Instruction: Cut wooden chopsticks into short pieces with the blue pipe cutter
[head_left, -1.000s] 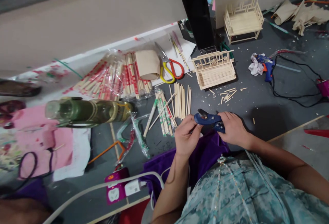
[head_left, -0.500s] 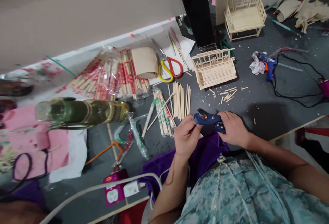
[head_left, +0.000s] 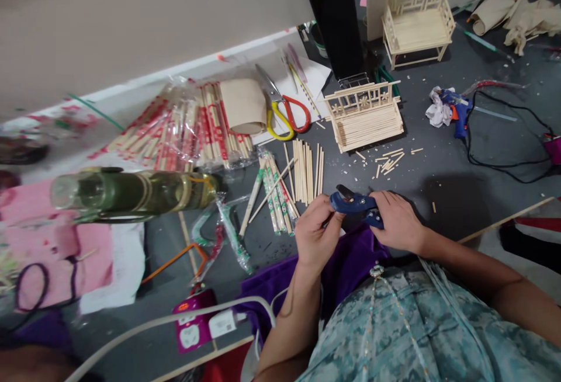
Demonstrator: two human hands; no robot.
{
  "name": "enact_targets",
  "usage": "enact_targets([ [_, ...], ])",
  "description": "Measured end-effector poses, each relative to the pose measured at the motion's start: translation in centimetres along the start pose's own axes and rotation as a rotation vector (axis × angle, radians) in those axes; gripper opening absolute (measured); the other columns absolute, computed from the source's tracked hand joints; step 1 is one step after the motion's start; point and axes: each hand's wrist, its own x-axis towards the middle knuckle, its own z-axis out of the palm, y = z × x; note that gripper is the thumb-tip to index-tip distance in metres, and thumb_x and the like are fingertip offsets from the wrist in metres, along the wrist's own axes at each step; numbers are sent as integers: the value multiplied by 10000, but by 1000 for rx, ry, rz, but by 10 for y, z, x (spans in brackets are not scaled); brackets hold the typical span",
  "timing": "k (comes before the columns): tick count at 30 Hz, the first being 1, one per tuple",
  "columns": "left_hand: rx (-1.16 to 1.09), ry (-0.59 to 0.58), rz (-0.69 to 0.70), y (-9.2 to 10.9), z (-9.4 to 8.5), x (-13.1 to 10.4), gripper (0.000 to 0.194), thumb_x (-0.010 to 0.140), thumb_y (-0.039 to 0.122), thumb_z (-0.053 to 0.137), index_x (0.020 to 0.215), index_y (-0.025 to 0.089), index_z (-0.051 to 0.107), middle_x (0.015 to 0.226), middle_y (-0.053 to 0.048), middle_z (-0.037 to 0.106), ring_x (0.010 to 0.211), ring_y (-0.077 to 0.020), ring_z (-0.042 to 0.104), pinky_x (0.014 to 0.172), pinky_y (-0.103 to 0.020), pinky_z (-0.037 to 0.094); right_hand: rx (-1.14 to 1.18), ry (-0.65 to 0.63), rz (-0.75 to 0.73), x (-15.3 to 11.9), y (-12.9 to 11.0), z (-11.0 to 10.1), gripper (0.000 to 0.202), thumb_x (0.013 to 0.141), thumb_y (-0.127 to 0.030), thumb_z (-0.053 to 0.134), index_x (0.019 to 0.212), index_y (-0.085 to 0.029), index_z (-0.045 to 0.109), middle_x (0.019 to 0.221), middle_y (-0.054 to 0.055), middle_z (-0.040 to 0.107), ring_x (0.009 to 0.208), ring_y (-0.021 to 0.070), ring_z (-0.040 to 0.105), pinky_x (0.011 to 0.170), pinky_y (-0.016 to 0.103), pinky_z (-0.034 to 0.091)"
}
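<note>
My right hand is wrapped round the handles of a blue ratchet pipe cutter with a dark blade, above the table's near edge. At the cutter's jaw end, my left hand is closed in a pinch; whatever lies between its fingers is hidden. Just beyond my hands are loose wooden sticks in a row and short cut pieces. Further back stands a small bench made of sticks, its back rail set with little flower shapes. A second, finished-looking miniature bench is behind it.
Wrapped chopsticks, scissors and a green bottle lie to the left. A black phone leans upright at the back. On the right is a blue glue gun with its cord. A white cable crosses the front left.
The view has shifted very slightly, so things on the left sit a little further left. Both hands and the cutter keep nearly the same pose.
</note>
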Motion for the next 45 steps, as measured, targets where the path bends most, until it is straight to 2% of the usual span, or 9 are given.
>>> enact_targets([
  [5, -12, -11, 11, 2, -1, 1, 166, 907, 163, 651, 745, 186, 677, 653, 7, 494, 609, -118, 481, 548, -247, 365, 34, 6, 3, 0, 1, 0, 428, 816, -233, 577, 1231, -151, 512, 1161, 140, 655, 1084, 303, 615, 999, 433, 472],
  [9, -5, 4, -37, 4, -1, 2, 143, 900, 187, 668, 761, 192, 700, 651, 7, 498, 606, -122, 482, 548, -251, 364, 43, 0, 8, 1, 0, 0, 398, 826, -235, 570, 1214, -160, 516, 1145, 142, 656, 1073, 300, 616, 994, 440, 471],
  [18, -37, 10, -65, 6, 1, 1, 173, 914, 217, 654, 744, 192, 674, 661, 11, 497, 618, -126, 477, 575, -260, 373, 36, -6, 8, 0, 2, 0, 422, 820, -227, 572, 1231, -156, 510, 1155, 140, 651, 1077, 296, 613, 992, 430, 463],
  [29, -12, 1, -34, 11, 2, 2, 205, 913, 187, 641, 709, 190, 628, 648, 19, 472, 603, -120, 473, 560, -256, 360, 39, 11, 3, -1, 1, -2, 395, 825, -228, 573, 1211, -162, 517, 1155, 134, 660, 1082, 287, 628, 989, 416, 473],
  [36, 22, -24, -63, 11, 9, 3, 242, 907, 188, 626, 668, 187, 589, 642, 14, 495, 596, -121, 474, 556, -254, 363, 38, -78, 85, -6, 4, 1, 263, 879, -289, 571, 1120, -188, 537, 1020, 87, 721, 890, 248, 700, 778, 326, 480],
  [45, -25, -28, -65, -2, 14, 13, 173, 896, 196, 638, 724, 184, 647, 669, 7, 542, 613, -119, 508, 562, -240, 386, -21, -75, 117, 3, 11, 9, 196, 914, -343, 563, 1045, -196, 568, 930, 65, 760, 819, 248, 732, 693, 299, 421],
])
